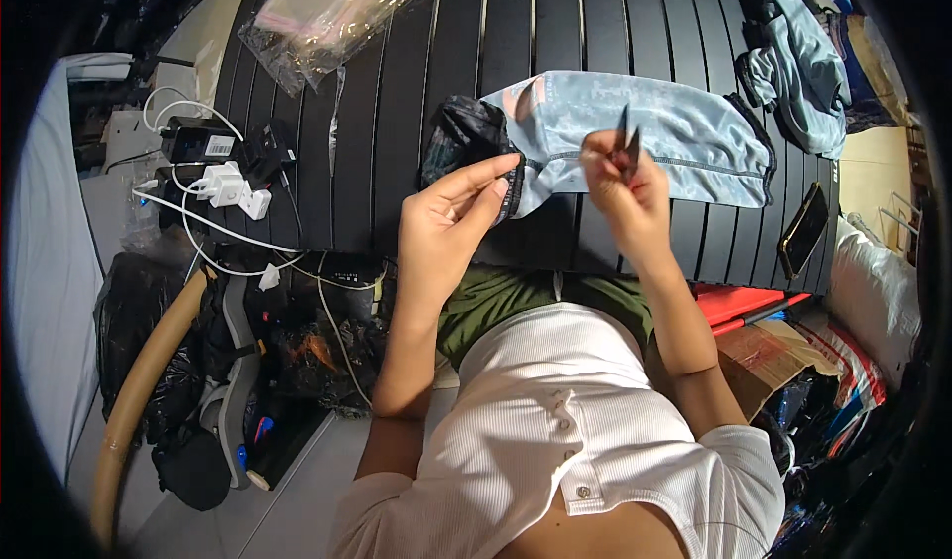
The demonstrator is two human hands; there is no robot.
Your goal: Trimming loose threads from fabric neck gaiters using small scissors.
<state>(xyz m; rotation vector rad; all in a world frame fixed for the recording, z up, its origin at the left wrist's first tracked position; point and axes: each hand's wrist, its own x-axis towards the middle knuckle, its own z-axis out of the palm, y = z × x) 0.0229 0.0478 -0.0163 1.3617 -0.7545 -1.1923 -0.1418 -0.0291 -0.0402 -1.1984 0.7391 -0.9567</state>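
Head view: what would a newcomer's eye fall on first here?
The pale blue cloth stands out, spread on the black slatted table. Over it, the right hand holds dark-bladed snips, while the left hand pinches the cloth's black edging. White adapters catch the eye at the table's left.

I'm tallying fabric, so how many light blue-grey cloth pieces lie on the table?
2 that I can make out: a spread cloth in front of the person, and a bunched cloth at the right end of the table. Folds may hide more.
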